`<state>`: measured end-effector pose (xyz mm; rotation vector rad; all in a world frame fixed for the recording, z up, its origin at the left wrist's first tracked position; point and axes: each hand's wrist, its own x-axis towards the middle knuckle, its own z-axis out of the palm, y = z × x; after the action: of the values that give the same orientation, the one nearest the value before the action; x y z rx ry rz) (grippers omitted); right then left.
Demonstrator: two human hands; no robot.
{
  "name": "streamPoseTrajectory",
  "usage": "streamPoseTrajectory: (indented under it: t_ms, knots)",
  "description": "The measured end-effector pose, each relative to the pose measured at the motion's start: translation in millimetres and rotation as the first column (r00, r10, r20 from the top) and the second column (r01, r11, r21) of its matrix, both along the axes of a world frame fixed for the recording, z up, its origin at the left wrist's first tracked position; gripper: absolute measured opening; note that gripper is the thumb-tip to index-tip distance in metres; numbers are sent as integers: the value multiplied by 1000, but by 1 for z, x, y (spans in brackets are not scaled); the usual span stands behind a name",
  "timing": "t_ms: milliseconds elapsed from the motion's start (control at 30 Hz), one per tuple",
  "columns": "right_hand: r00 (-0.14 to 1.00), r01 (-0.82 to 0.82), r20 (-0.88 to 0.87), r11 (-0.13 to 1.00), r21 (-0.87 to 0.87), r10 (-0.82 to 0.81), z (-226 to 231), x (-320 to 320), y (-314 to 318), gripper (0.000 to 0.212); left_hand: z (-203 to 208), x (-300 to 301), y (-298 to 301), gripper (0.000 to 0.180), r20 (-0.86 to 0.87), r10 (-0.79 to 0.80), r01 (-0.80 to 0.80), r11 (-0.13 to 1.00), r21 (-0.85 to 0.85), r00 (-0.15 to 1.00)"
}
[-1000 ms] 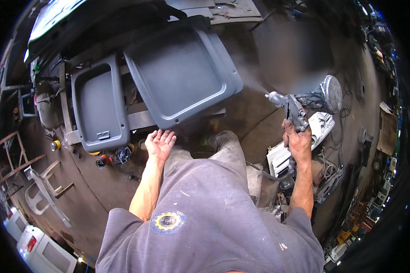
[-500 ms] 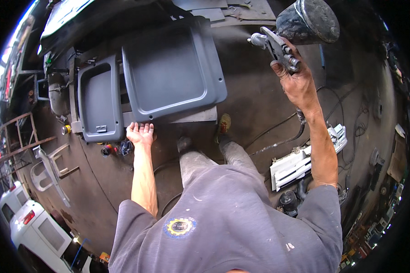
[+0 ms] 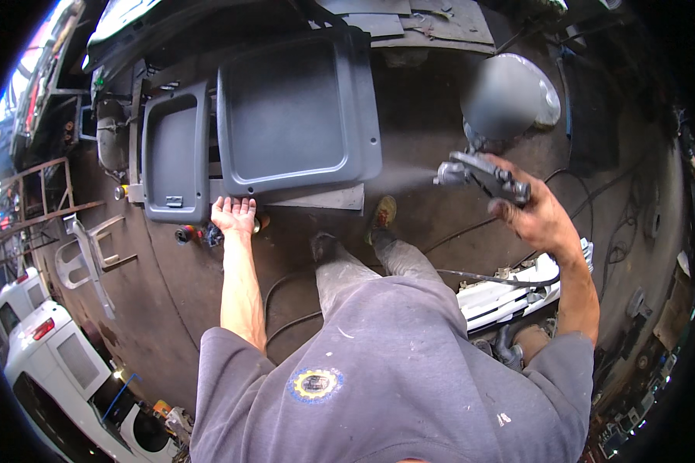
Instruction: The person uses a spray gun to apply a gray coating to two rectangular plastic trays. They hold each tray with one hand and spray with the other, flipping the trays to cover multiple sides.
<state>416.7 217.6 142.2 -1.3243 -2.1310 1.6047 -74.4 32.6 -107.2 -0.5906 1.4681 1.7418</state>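
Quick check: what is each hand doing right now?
Left hand: open, fingers spread at the edge of the large grey panel.
Right hand: closed on the spray gun.

Bare floor is lying open right of the large grey panel, up to the spray gun; a smaller panel is crowding its left edge, cans sitting below.

Spray gun, metal, round cup on top, at 2 o'clock; nozzle points toward 9 o'clock, emitting mist. Large grey recessed panel lies flat at 12 o'clock, face up.
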Motion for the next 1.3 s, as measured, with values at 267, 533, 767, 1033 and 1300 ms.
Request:
streamPoseTrajectory:
  t_ms: [267, 533, 767, 1033, 1300]
  knots:
    - [985, 166, -109, 918, 359, -135, -44, -31, 86, 49, 13, 9, 12, 85, -22, -27, 26, 998, -52, 999]
    - [968, 218, -207, 878, 427, -139, -64, -38, 99, 50, 10, 34, 33, 56, -638, -436, 30, 839, -543, 635]
    - [990, 135, -48, 988, 73, -132, -64, 1, 18, 56, 37, 70, 163, 39, -780, -626, 184, 767, -614, 4]
    - [981, 190, 17, 949, -252, -192, -60, 25, -64, 60, 19, 141, 301, 42, -451, -681, 222, 401, -889, -577]
    - [885, 429, 54, 766, -479, -462, -86, 46, -108, 70, -24, 177, 299, 69, -95, -669, 47, 89, -995, -738]
